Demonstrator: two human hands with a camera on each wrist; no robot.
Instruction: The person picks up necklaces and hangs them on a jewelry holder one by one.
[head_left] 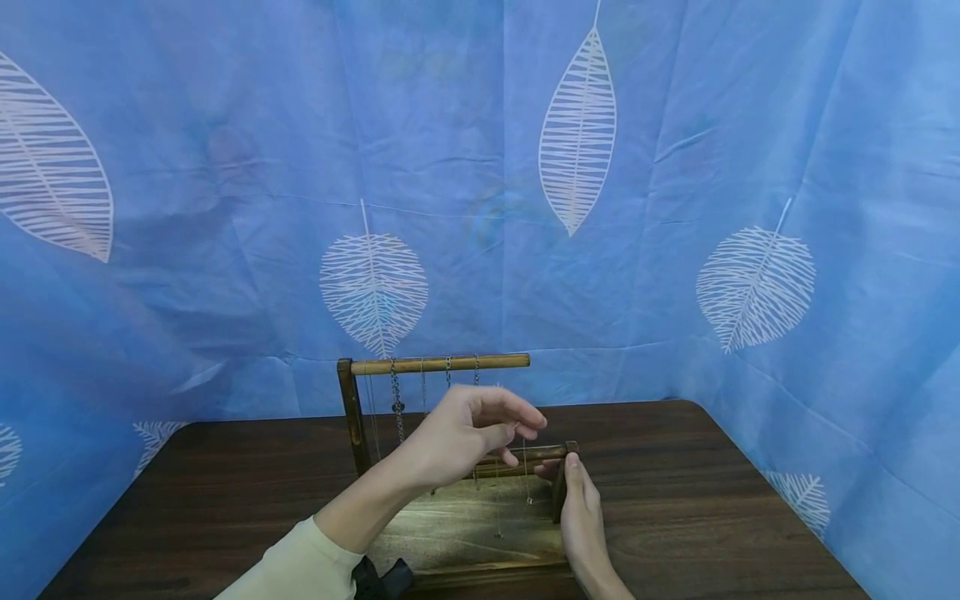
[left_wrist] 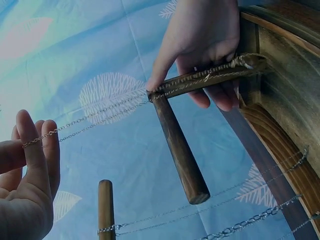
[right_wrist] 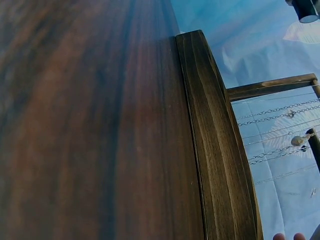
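Note:
A dark wooden necklace stand [head_left: 465, 533] sits on the table, with an upper bar [head_left: 442, 364] and a lower bar [head_left: 540, 452]. My left hand [head_left: 468, 433] is raised in front of the bars, pinching a thin chain necklace [left_wrist: 90, 117] between thumb and fingers. In the left wrist view this chain runs from the fingertips past the end of the lower bar's post and along it toward the base. My right hand [head_left: 583, 521] holds that short post [left_wrist: 205, 82] at the stand's right side, thumb at its top corner.
Several chain necklaces [head_left: 397, 400] hang from the upper bar, and a fine chain with a small pendant [head_left: 529, 501] hangs near the lower one. The dark wood table [head_left: 697, 500] extends around the stand. Behind it hangs a blue leaf-patterned cloth [head_left: 480, 275].

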